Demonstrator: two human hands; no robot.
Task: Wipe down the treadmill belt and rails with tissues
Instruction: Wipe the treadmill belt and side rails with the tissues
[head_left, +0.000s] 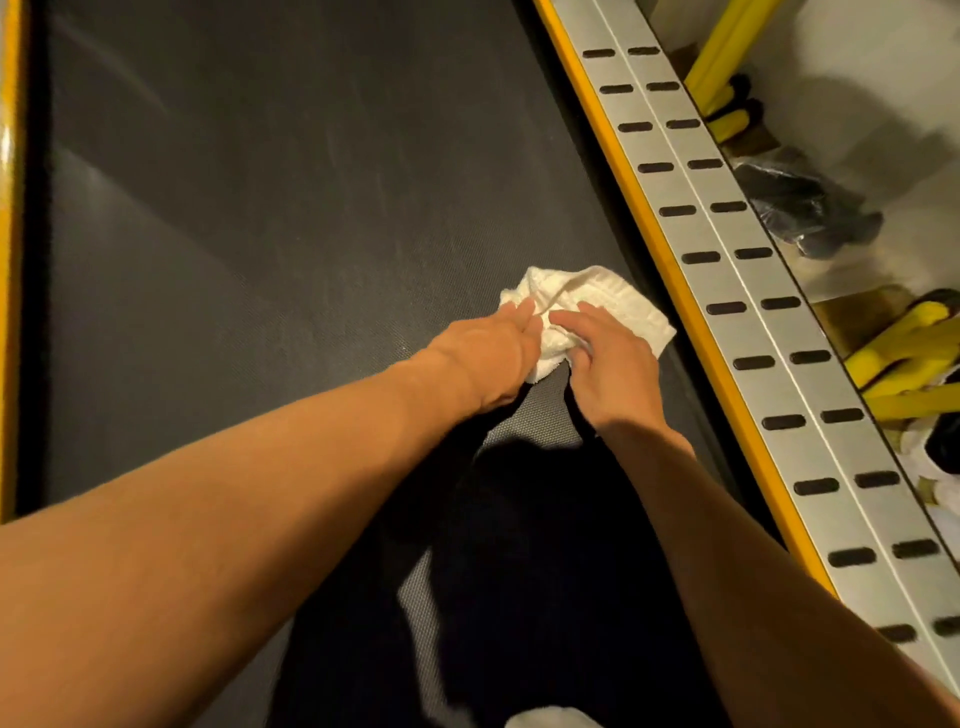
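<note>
A crumpled white tissue wad (613, 296) lies on the dark textured treadmill belt (249, 249), close to the belt's right edge. My left hand (488, 353) presses on the wad's left side, fingers together and flat. My right hand (608, 358) rests on its right side, fingers curled into the folds. Both hands cover the near half of the tissue. The right rail (769, 332) is silver with dark slots and a yellow inner edge (670, 249). A yellow left rail (8, 260) runs along the frame's left border.
Beyond the right rail lie yellow bars (727, 52), a black bag-like bundle (800, 202) and more yellow parts (904, 358) on a pale floor. Another white scrap (550, 719) shows at the bottom edge. My shadow darkens the near belt.
</note>
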